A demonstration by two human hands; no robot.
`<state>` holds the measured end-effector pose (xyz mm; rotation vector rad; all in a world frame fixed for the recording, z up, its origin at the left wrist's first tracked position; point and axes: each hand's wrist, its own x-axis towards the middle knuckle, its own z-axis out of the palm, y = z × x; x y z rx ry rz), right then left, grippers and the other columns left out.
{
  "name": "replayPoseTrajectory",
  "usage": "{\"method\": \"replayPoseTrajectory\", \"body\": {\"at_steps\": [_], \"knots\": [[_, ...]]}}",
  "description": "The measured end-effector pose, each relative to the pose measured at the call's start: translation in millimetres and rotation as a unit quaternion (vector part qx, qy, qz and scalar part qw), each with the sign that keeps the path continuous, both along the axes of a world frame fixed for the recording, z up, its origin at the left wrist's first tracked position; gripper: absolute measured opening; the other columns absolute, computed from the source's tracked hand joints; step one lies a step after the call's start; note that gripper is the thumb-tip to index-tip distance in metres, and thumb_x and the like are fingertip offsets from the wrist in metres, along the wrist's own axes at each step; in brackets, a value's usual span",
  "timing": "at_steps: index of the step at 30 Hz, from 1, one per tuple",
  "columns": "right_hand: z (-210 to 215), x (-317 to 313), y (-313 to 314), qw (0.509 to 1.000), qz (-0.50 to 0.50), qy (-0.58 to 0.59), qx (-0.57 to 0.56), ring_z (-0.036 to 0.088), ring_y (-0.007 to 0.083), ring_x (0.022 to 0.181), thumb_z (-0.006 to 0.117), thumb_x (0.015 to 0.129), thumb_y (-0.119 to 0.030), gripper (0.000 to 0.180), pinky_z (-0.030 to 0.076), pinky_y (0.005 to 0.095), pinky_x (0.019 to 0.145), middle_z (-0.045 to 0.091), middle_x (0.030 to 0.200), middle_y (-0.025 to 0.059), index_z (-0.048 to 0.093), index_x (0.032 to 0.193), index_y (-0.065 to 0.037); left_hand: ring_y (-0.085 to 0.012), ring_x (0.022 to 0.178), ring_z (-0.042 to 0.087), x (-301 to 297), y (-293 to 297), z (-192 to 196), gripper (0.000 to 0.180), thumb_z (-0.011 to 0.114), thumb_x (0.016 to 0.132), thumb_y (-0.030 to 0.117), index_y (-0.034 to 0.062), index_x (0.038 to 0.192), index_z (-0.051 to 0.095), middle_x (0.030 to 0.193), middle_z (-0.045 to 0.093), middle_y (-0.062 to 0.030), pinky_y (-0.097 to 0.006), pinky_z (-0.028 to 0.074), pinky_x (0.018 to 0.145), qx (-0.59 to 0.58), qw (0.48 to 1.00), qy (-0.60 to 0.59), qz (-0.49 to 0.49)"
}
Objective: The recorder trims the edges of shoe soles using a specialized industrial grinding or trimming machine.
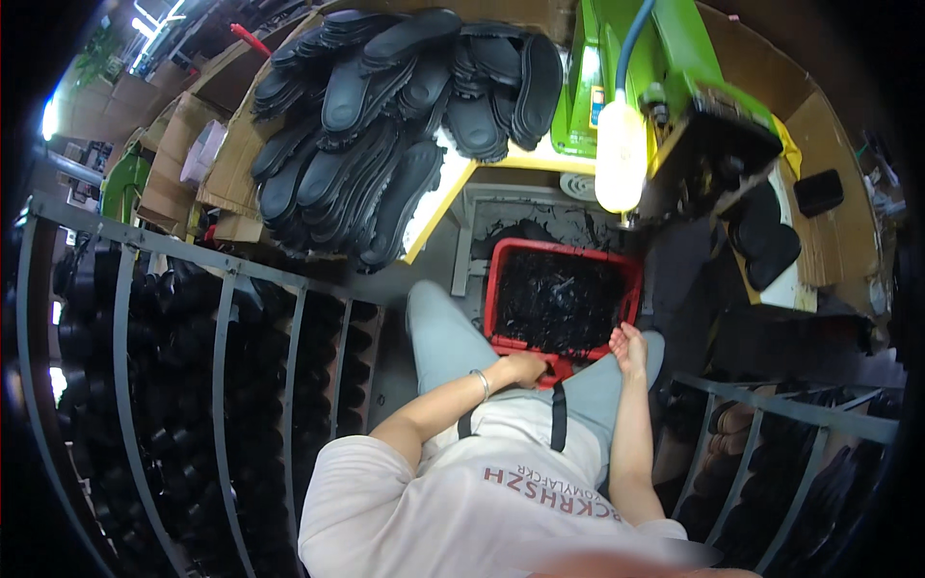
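Observation:
A red plastic crate (494,289) stands between my knees, with black strip-like scraps (559,299) heaped inside. My left hand (523,370), a bracelet on its wrist, rests curled over my lap beside the crate's near end. Its fingers are bent against a red part there, and what they hold is hidden. Near the crate's right front corner, my right hand (629,351) is raised above my thigh. Its fingers are curled in, with nothing visible in them. Stacks of black shoe soles (356,106) cover the yellow-edged table (438,212) ahead on the left.
A green machine (578,87) with a lit lamp (621,159) stands ahead on the right. More black soles (761,236) lie on a white surface beyond it. Metal racks with dark footwear parts (222,328) flank me on the left, and another rack (790,414) on the right. Cardboard surrounds the table.

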<state>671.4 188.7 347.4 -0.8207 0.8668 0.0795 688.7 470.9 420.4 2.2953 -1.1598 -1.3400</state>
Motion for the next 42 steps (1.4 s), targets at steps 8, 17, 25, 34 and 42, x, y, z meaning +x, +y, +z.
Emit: {"method": "replayPoseTrajectory", "body": {"at_steps": [8,17,25,34,42], "knots": [[-5,-28,39,0.989,0.073,0.110,-0.061,0.062,0.0155,0.059,0.059,0.089,-0.015,0.017,0.054,0.0281,0.048,0.062,0.075,0.0086,0.053,0.100,-0.005,-0.0320,0.104,0.060,-27,6,-31,0.088,0.074,0.061,0.007,0.0228,0.140,0.039,0.115,0.062,-0.0154,-0.040,0.051,0.082,0.063,0.987,0.141,-0.040],[-65,-15,95,0.904,0.314,0.258,-0.135,0.057,0.0157,0.051,0.044,0.090,-0.006,0.013,0.047,0.0273,0.044,0.059,0.065,0.0075,0.055,0.085,-0.008,-0.0377,0.115,0.050,-153,23,-51,0.067,0.066,0.067,0.008,0.0210,0.130,0.049,0.129,0.044,-0.0159,-0.050,0.048,0.086,0.041,0.942,0.323,0.079],[-174,145,92,0.887,0.355,0.022,-0.296,0.050,0.0129,0.047,0.048,0.088,-0.002,0.008,0.041,0.0260,0.044,0.057,0.062,0.0056,0.054,0.084,-0.003,-0.0353,0.089,0.063,-70,58,-162,0.025,0.058,0.068,0.003,0.0063,0.092,0.065,0.091,0.064,-0.0221,-0.043,0.050,0.078,-0.007,0.865,0.216,0.453],[-266,315,36,0.716,0.347,-0.242,-0.555,0.057,0.0129,0.061,0.052,0.089,-0.007,0.008,0.049,0.0260,0.060,0.058,0.067,0.0033,0.057,0.082,-0.005,-0.0289,0.082,0.067,167,194,-383,0.022,0.060,0.084,0.021,0.0037,0.095,0.067,0.089,0.068,-0.0167,-0.037,0.051,0.073,-0.080,0.696,-0.187,0.689],[-317,388,18,0.643,0.604,0.030,-0.469,0.055,0.0144,0.055,0.055,0.081,-0.009,0.013,0.046,0.0293,0.049,0.060,0.068,0.0069,0.061,0.089,-0.002,-0.0171,0.080,0.063,279,168,-475,0.027,0.063,0.086,0.019,0.0019,0.107,0.063,0.090,0.067,-0.0075,-0.029,0.050,0.073,-0.068,0.800,-0.318,0.504]]}}
